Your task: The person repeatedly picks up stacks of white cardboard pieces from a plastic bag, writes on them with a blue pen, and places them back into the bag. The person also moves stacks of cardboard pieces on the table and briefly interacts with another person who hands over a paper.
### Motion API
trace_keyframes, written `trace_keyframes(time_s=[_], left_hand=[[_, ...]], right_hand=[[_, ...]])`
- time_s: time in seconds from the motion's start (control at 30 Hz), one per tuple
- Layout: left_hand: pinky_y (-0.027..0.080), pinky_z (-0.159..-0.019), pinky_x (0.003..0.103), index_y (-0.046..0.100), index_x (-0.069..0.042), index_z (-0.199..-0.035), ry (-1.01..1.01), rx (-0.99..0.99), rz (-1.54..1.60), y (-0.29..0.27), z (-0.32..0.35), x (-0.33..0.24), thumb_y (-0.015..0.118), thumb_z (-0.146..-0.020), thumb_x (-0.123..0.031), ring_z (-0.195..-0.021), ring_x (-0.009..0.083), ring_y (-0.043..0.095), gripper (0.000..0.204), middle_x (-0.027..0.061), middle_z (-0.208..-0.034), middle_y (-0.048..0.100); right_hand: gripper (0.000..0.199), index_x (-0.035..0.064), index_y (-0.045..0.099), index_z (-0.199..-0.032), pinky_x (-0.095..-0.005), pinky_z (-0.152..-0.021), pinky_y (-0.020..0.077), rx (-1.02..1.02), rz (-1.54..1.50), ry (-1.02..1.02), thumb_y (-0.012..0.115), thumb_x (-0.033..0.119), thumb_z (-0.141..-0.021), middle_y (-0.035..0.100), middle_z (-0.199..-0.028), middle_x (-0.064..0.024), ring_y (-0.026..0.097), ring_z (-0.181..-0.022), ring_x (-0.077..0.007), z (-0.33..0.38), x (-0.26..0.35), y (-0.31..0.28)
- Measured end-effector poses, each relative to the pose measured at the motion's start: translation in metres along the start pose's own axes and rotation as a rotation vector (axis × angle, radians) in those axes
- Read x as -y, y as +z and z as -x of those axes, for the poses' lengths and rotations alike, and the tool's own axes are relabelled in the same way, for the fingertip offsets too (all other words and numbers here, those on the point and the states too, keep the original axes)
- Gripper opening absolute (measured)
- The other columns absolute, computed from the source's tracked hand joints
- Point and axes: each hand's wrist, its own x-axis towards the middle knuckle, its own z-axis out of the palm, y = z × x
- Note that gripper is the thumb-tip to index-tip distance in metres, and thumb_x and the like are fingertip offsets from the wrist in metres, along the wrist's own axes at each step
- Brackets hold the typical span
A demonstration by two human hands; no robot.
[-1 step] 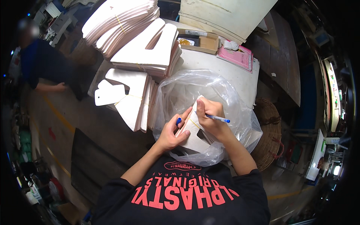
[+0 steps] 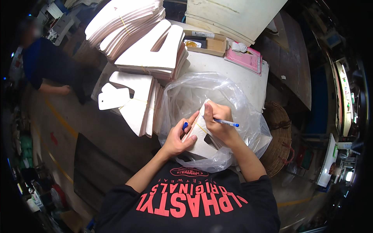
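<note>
My right hand (image 2: 219,118) is closed round a pen with a blue end (image 2: 227,122). That hand rests over the upper part of a banded bundle of white cut-out sheets (image 2: 200,145), hiding the pen's tip. My left hand (image 2: 179,138) grips the bundle's left edge, thumb on top, with a blue pen cap (image 2: 185,125) between its fingers. A thin yellow rubber band crosses the bundle, and a dark cut-out notch shows lower down. The bundle sits in the mouth of a clear plastic bag (image 2: 248,120), which spreads round both hands.
Several banded stacks of white shaped sheets (image 2: 151,58) stand at the far left of the white table (image 2: 248,83). Behind the bag are a cardboard tray (image 2: 215,44) and a pink booklet (image 2: 244,58). A wicker basket (image 2: 281,136) stands at right. Another person (image 2: 50,66) is at the far left.
The other person at the far left has shifted slightly to the right. My hands, the pen and the bundle show almost no movement.
</note>
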Motion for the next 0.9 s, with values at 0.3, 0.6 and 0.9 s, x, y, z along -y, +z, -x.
trace_keyframes(time_s=[0.3,0.6,0.9], left_hand=[[0.032,-0.116,0.033,0.034,-0.01,-0.098,0.005,0.03,0.071,-0.001,-0.005,-0.002,0.071,-0.095,-0.01,-0.137,0.0164,0.041,0.037,0.0319,-0.169,0.032],[0.033,-0.117,0.044,0.038,-0.009,-0.099,0.395,-0.104,-0.323,0.012,-0.004,-0.003,0.066,-0.092,-0.002,-0.135,0.0338,0.046,0.03,0.02,-0.148,0.061],[0.037,-0.111,0.046,0.042,-0.009,-0.098,0.414,-0.115,-0.42,0.011,-0.005,-0.007,0.065,-0.088,-0.001,-0.119,0.0327,0.049,0.026,0.0147,-0.134,0.069]], right_hand=[[0.037,0.0015,0.051,-0.079,-0.043,-0.053,0.0431,-0.04,-0.049,0.016,0.056,0.021,-0.111,0.05,-0.063,-0.0198,0.055,-0.054,-0.0385,0.0,-0.006,0.001],[0.035,0.0017,0.051,-0.08,-0.0436,-0.053,0.0426,-0.044,-0.044,0.006,0.055,0.019,-0.11,0.051,-0.063,-0.0198,0.055,-0.054,-0.0396,-0.001,-0.009,0.0],[0.035,0.0017,0.052,-0.08,-0.0433,-0.053,0.043,-0.029,-0.039,0.019,0.056,0.019,-0.11,0.052,-0.063,-0.0195,0.055,-0.053,-0.0383,-0.002,-0.01,0.0]])
